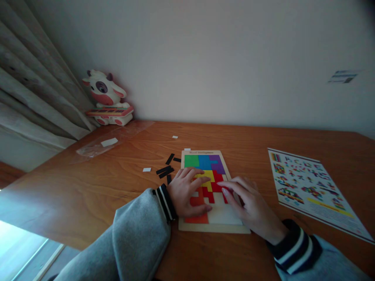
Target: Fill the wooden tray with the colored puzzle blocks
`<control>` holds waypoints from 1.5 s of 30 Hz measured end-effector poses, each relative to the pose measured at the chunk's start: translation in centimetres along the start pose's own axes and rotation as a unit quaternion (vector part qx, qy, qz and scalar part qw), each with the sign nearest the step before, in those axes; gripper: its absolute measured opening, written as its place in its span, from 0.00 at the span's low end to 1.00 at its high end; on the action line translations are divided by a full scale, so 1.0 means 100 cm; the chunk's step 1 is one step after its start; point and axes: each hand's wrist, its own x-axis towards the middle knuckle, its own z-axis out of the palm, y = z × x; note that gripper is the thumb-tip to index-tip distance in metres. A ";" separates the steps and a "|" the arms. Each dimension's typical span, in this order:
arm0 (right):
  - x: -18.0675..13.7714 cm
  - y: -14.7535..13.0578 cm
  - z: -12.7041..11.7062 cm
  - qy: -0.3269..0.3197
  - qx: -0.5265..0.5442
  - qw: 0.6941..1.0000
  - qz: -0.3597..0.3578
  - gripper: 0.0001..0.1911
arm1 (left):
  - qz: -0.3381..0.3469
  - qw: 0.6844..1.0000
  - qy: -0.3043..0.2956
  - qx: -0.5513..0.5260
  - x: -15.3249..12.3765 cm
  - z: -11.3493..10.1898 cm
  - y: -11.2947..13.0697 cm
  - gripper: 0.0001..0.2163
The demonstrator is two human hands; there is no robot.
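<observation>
A light wooden puzzle board (215, 229) with coloured block pieces lies flat on the table in front of me. Green (191, 160), blue (205, 161) and purple (217, 168) pieces fill its top. Yellow (208, 175), red (216, 186) and orange (197, 219) pieces sit lower, and bare tray shows at lower right. Spread over the board's left half, my left hand (187, 192) has its fingers apart and touching pieces. My right hand (249, 203) is at the right edge, thumb and forefinger pinched around a red puzzle piece (225, 200), partly hidden by the fingers.
Several black strips (165, 171) and a small white slip (147, 169) lie left of the board. A printed pattern sheet (310, 187) lies at right. Clear plastic wrapping (96, 150) and a cow toy with keyboard (108, 97) are at back left, by a curtain (38, 89).
</observation>
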 end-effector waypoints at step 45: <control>0.001 0.023 -0.004 0.072 0.090 0.987 0.111 0.09 | -0.259 0.929 -0.100 0.245 -0.032 -0.039 -0.041 0.11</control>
